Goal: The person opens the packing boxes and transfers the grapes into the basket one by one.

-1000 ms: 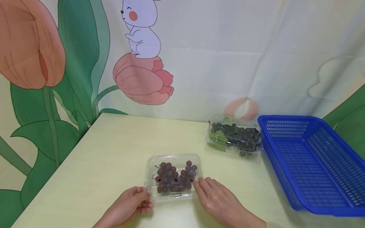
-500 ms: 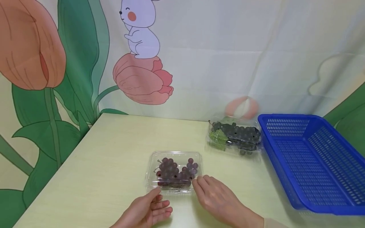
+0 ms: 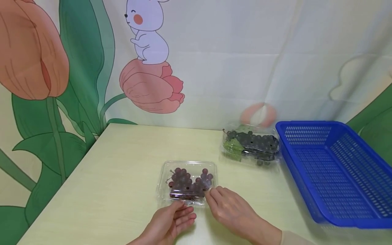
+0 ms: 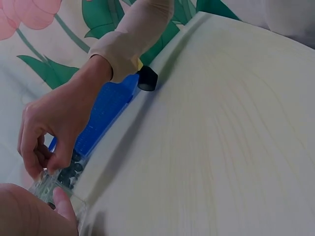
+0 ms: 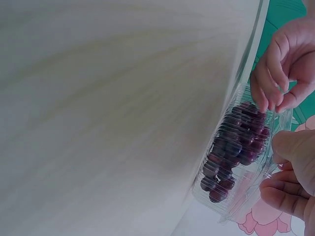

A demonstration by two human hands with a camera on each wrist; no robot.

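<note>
In the head view, a clear plastic clamshell box [image 3: 190,165] lies on the table with its lid down. Inside it are dark red grapes [image 5: 241,135], pressed close to the ribbed side. At the box's near right corner my right hand [image 3: 233,211] pinches the rim between thumb and bent fingers. My left hand [image 3: 173,219] is at the front edge: its thumb rests on the rim, while the other fingers extend loosely to the right below it. The left wrist view shows my right hand [image 4: 54,123] bent over the box corner; much of the box is hidden there.
A second clear clamshell [image 3: 251,143] with dark grapes and a green leaf stands at the back right. Beside it is a blue plastic basket [image 3: 318,190]. A printed curtain [image 3: 214,85] hangs behind the pale table [image 3: 116,177].
My left hand has moved rightward from the box's left front corner along its front edge, its fingers spreading out. The box has shifted slightly away. My right hand stays at the right corner.
</note>
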